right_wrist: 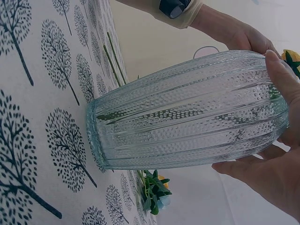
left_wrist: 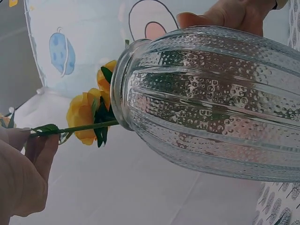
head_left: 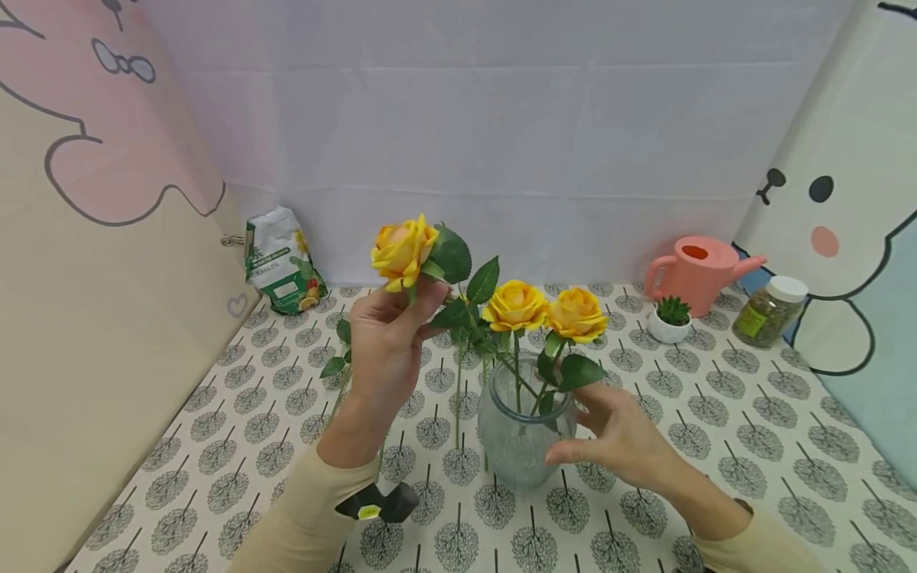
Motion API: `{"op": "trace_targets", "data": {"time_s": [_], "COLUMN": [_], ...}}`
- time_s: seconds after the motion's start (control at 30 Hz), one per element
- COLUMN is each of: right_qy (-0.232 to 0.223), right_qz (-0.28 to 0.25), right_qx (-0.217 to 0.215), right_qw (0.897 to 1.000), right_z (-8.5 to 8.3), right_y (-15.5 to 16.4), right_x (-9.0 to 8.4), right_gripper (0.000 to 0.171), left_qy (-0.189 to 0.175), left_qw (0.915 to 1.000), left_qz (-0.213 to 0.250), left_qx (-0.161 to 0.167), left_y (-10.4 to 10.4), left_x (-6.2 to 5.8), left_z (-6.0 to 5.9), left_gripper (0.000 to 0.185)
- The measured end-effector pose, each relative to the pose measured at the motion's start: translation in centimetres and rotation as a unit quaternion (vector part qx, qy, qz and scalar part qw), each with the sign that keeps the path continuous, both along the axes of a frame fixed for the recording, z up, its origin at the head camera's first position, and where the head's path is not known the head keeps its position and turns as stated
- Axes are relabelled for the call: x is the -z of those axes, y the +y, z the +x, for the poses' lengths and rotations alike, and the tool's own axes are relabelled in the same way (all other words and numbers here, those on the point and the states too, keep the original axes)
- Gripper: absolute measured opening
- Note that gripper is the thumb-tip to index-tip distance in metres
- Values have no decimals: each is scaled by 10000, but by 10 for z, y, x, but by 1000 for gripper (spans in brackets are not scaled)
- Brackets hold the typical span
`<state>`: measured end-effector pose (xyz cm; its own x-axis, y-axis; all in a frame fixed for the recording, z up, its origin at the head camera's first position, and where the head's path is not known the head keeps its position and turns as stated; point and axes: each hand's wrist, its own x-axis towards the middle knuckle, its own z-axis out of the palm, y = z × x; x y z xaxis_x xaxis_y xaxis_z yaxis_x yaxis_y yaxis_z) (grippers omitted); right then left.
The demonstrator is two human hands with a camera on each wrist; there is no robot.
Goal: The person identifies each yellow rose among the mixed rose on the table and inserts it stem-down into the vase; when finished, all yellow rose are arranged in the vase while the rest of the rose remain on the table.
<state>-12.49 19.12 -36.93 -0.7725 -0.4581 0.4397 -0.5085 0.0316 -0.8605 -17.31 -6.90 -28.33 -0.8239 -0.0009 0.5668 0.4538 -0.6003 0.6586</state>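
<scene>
My left hand [head_left: 390, 342] pinches a yellow rose [head_left: 403, 251] by its leafy stem just under the bloom. In the left wrist view that stem [left_wrist: 91, 126] slants to the rim of a clear ribbed glass vase [left_wrist: 211, 103]. Two more yellow roses, one on the left [head_left: 516, 306] and one on the right [head_left: 576, 315], stand in the vase with their blooms above its rim. My right hand [head_left: 619, 430] holds the vase from the right, thumb at the front and fingers behind. The vase stands upright, its base [right_wrist: 96, 136] at the patterned tablecloth.
Leafy stems [head_left: 458, 398] lie behind and left of the vase. A white and green bag [head_left: 282, 263] stands at the back left. At the back right are a coral watering can [head_left: 695, 274], a small potted succulent [head_left: 671, 318] and a white-lidded jar [head_left: 770, 314].
</scene>
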Motion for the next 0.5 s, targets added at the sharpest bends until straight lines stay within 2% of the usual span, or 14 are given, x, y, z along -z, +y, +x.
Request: {"op": "trace_targets", "data": {"time_s": [0.33,0.5], "right_qy": [-196,-406], "right_qz": [-48,-50], "right_qx": [-98,-97], "right_qw": [9997,9991], "right_z": [-1,0], "right_y": [0,0], "right_x": [0,-1], "right_gripper": [88,86], "left_qy": [-257,-458], "left_qw": [9992,9977], "left_qz": [-278,-487], "left_qx": [108,50], "left_y": [9,13], "left_x": [8,11], "left_z": [-2,-3], "left_gripper": [15,26]}}
